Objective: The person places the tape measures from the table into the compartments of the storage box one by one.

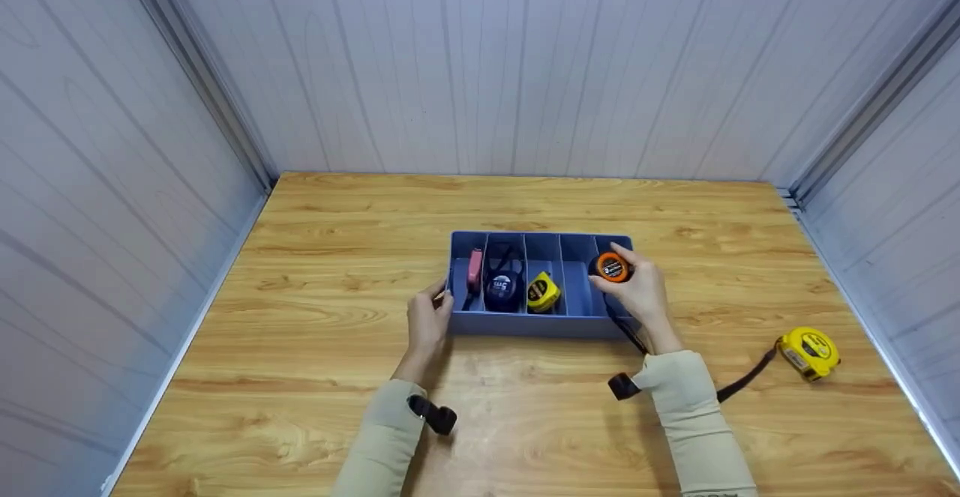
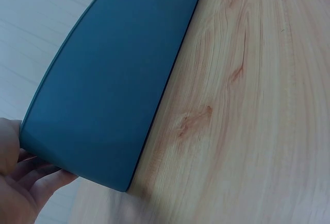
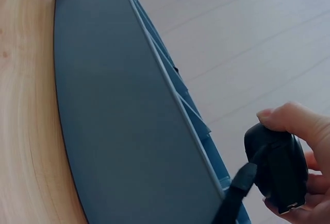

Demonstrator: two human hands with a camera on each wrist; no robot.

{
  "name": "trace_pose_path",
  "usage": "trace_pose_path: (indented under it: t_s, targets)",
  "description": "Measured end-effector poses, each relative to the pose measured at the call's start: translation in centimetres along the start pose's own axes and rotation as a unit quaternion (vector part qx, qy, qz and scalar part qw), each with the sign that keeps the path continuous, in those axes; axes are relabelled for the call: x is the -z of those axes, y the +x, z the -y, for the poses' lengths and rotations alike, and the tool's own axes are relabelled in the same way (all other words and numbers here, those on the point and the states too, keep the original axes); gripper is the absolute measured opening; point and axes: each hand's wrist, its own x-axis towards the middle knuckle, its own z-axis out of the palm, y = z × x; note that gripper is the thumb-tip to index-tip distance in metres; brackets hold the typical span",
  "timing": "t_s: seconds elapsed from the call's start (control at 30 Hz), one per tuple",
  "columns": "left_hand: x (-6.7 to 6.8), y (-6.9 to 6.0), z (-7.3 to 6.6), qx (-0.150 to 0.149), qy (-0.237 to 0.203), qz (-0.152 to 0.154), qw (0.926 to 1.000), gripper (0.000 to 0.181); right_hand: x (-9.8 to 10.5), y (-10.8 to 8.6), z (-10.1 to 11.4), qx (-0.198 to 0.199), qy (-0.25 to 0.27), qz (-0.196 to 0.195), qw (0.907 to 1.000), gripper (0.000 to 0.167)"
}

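A blue divided box (image 1: 540, 324) holds a pink tape measure (image 1: 474, 268), a dark blue one (image 1: 502, 289) and a small yellow one (image 1: 544, 292) in separate compartments. My left hand (image 1: 427, 322) holds the box's left end; in the left wrist view, the hand (image 2: 23, 183) has bent fingers against the end wall (image 2: 82, 131). Over the rightmost compartment, my right hand (image 1: 643, 294) pinches a black and orange tape measure (image 1: 611, 266) between thumb and fingers. Its black strap hangs over the box's front; the right wrist view shows its dark casing (image 3: 278, 167) above the rim.
A larger yellow tape measure (image 1: 810, 353) with a dark strap (image 1: 750, 377) lies on the wooden table (image 1: 360, 257), right of my right forearm. Pale panels (image 1: 480, 70) enclose the table at the back and both sides.
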Motion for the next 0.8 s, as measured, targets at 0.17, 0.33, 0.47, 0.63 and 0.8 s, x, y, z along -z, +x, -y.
trace_pose_path:
  t_s: [0.17, 0.33, 0.47, 0.63, 0.8]
  targets:
    - [0.0, 0.0, 0.0, -0.013, 0.015, -0.008, 0.9998, 0.032, -0.6, 0.5, -0.2, 0.016, -0.016, 0.001, 0.9997, 0.065]
    - [0.0, 0.0, 0.1, -0.017, 0.008, -0.008, 0.9998, 0.032, -1.1, 1.0, -0.1, 0.019, -0.031, 0.006, 0.9993, 0.065]
    - [0.0, 0.0, 0.1, -0.023, 0.012, -0.013, 0.9996, 0.032, -1.3, 1.4, -0.1, 0.023, -0.042, 0.014, 0.9988, 0.065]
    - [0.0, 0.0, 0.2, -0.046, 0.036, -0.021, 0.9981, 0.03, -1.8, 1.8, -0.3, 0.05, -0.035, 0.022, 0.9979, 0.064]
    - [0.0, 0.0, 0.3, -0.044, 0.025, -0.02, 0.9985, 0.031, -2.3, 2.1, -0.5, 0.073, -0.042, 0.029, 0.996, 0.061]
